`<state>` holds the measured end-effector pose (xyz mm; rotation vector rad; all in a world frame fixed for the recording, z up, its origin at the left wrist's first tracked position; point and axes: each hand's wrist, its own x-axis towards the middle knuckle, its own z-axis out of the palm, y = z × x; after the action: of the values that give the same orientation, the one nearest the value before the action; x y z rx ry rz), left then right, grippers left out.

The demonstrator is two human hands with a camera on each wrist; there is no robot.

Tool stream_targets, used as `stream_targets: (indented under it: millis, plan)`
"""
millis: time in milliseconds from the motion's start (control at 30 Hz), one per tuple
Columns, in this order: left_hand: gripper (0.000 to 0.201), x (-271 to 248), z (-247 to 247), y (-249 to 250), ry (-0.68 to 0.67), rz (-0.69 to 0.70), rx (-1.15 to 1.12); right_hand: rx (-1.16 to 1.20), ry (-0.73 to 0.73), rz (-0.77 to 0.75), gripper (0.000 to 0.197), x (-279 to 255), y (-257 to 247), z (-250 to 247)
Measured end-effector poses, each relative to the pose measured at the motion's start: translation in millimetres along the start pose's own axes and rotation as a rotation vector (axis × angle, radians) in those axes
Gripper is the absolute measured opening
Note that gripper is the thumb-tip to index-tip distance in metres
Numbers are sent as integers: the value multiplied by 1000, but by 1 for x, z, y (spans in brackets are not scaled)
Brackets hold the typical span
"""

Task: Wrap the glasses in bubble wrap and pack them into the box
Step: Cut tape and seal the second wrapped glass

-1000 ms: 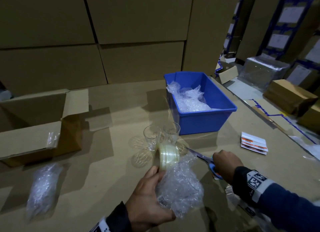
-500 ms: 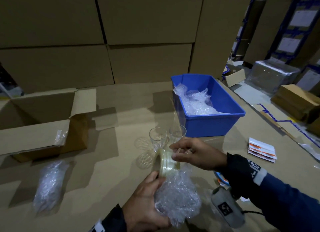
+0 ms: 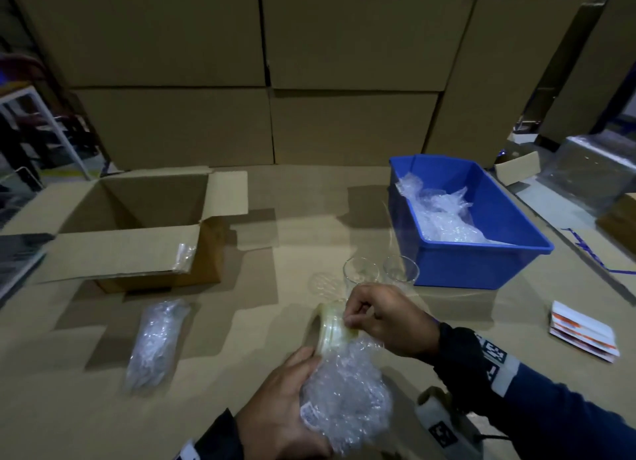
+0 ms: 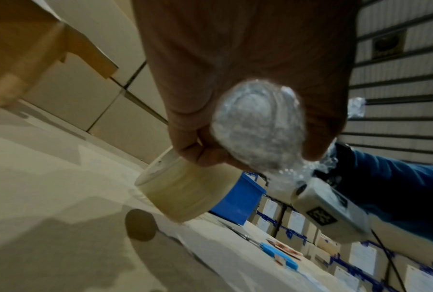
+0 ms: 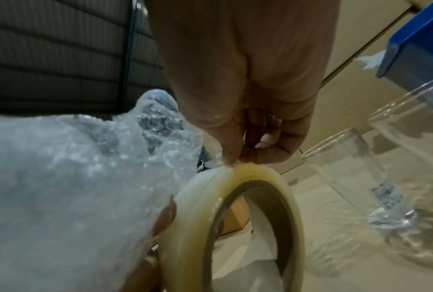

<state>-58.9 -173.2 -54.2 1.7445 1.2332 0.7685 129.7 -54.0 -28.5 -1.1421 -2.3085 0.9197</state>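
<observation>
Left hand: the left hand [image 3: 278, 415] is wrapped round a glass bundled in clear bubble wrap [image 3: 347, 394], fingers curled about the bundle, held above the cardboard-covered table [image 3: 241, 373]. The same hand also steadies a roll of clear, yellowish packing tape [image 3: 328, 327] against the bundle's far end; in the left wrist view the thumb lies on the roll's edge.
Right hand: the right hand [image 3: 385, 318] sits on top of the tape roll, thumb and forefinger pinched together at the roll's outer band. In the right wrist view the fingertips [image 5: 231, 158] press right on the rim of the tape [image 5: 238, 217]. Whether a loose end is lifted I cannot tell.
Bare glasses: two clear drinking glasses [image 3: 361, 273] stand upright side by side on the table just beyond the hands, close to the near wall of a blue plastic bin [image 3: 481, 270].
Blue bin: loose sheets of clear bubble wrap [image 3: 437, 212] lie crumpled inside it.
Finished bundle: another glass-shaped bubble-wrapped package [image 3: 155, 342] lies on its side on the table to the left, in front of the box.
Box: an open brown cardboard box [image 3: 137, 225] sits at the left, flaps spread; nothing shows in the part of its inside that I can see.
Elsewhere: a small stack of white and orange cards [image 3: 581, 335] rests on the table at the right, well apart from the hands; big brown cartons [image 3: 261, 81] are stacked behind.
</observation>
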Motion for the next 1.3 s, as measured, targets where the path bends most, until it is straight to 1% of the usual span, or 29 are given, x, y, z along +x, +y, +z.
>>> stream_targets:
  millis: [67, 133, 167, 233, 300, 367, 400, 433, 500, 567, 600, 667, 700, 733, 767, 800, 867, 900, 967, 1033, 1100, 1200, 1233, 1300]
  plan:
    - [82, -9, -14, -2, 35, 0, -26, -41, -12, -32, 20, 7, -5, 9]
    - [80, -23, -30, 0, 91, -97, 1, -84, -29, -64, 19, 12, -10, 15]
    - [78, -29, -41, -1, 120, -164, -33, -99, -40, -84, 17, 14, -10, 18]
    - [69, -38, -63, 0, 178, -225, -253, -132, -44, -121, 13, 19, -16, 23]
    - [64, -40, -81, -4, 298, -253, -335, -147, -44, -139, 12, 20, -26, 25]
    - [64, -36, -88, -11, 409, -282, -329, -226, -68, -189, 18, 20, -36, 28]
    - [62, -33, -89, -15, 440, -293, -316, -272, -95, -186, 14, 18, -43, 28]
    - [62, -30, -91, -20, 462, -324, -309, -296, -107, -188, 5, 18, -45, 29]
    - [70, -22, -96, -27, 484, -387, -290, -325, -145, -123, 16, 17, -54, 32]
    - [79, -13, -103, -32, 459, -448, -261, -395, -205, -59, 18, 15, -64, 35]
    - [79, -8, -106, -35, 427, -452, -254, -416, -235, -53, 15, 11, -69, 37]
    - [74, 2, -111, -39, 386, -438, -203, -437, -295, -67, 9, 5, -82, 38]
    - [70, 4, -114, -37, 376, -446, -159, -440, -320, -72, 14, 3, -88, 39]
    - [68, 7, -115, -35, 363, -443, -126, -437, -333, -79, 25, 1, -91, 40]
    - [66, 8, -118, -35, 331, -451, -95, -432, -337, -85, 33, 0, -92, 40]
    - [62, 11, -119, -33, 291, -439, -72, -444, -344, -95, 37, 0, -93, 40]
    - [52, 11, -121, -26, 208, -417, -58, -470, -354, -144, 33, -1, -96, 39]
    - [50, 11, -121, -22, 169, -405, -41, -466, -350, -165, 28, 0, -95, 40]
    - [56, 13, -121, -19, 111, -391, -1, -466, -336, -197, 27, 1, -94, 40]
    - [56, 14, -120, -18, 82, -373, 15, -456, -320, -232, 23, 4, -90, 41]
    - [53, 16, -119, -21, 87, -357, 35, -446, -300, -292, 27, 3, -88, 41]
    - [48, 20, -115, -18, 96, -327, 96, -401, -215, -380, 42, -2, -88, 48]
    - [46, 21, -113, -17, 75, -325, 120, -368, -181, -406, 43, -4, -88, 51]
    - [55, 23, -107, -19, -3, -310, 67, -308, -99, -406, 33, -7, -88, 57]
